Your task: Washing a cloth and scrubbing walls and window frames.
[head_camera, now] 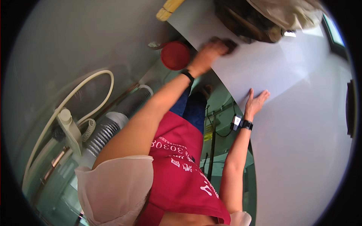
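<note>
My left hand [209,55] grips a small dark object [231,46] over the white tabletop [294,135]. Motion blur hides what kind of object it is. A black band circles the left wrist. My right hand [256,102] lies on the tabletop near its edge, fingers apart and nothing held. On that wrist is a black watch-like band [247,125], with a small black device [236,122] bearing a white label beside it. Beyond my left hand sits a dark brown bag-like item [249,24], with beige fabric [295,14] against it.
A red round container [175,55] stands below the table edge at the left. A yellow bundled stick [169,10] juts in at the top. A ribbed silver duct [103,138] and a cream hose [112,84] run along the grey wall [70,42]. Cables and a frame show under the table.
</note>
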`<state>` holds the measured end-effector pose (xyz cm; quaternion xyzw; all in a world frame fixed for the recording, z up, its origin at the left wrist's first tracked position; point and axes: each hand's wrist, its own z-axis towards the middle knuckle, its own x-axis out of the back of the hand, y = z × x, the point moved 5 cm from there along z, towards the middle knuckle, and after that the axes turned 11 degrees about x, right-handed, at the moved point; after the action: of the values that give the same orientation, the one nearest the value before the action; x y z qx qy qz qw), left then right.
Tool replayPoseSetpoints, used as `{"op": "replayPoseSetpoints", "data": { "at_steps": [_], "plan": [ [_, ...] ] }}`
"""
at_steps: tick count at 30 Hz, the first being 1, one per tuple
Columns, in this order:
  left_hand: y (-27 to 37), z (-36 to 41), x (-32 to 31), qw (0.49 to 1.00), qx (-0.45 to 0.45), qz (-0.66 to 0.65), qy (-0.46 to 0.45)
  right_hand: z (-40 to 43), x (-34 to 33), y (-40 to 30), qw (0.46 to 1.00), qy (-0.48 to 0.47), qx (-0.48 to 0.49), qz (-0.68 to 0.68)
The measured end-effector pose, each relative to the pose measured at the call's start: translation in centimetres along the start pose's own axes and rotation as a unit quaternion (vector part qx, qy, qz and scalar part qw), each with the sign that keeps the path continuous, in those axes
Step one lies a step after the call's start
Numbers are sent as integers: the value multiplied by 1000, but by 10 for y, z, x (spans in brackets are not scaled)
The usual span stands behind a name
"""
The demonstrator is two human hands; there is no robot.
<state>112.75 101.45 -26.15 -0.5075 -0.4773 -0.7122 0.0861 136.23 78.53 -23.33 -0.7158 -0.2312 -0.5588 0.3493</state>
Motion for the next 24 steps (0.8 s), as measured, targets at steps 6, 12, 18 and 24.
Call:
{"op": "replayPoseSetpoints", "data": {
  "at_steps": [6,12,18,24],
  "plan": [
    [-86,11,55,957,139,144,208,10,-26,-3,997,41,-8,70],
    [85,-26,-59,999,-14,-20,27,-4,-7,3,977,83,-33,192],
    [170,-72,-124,990,-112,2,-84,-46,35,-53,936,152,-29,317],
    [86,-19,-65,996,-85,-11,-22,-77,25,-35,935,114,-68,329]
  ]
}}
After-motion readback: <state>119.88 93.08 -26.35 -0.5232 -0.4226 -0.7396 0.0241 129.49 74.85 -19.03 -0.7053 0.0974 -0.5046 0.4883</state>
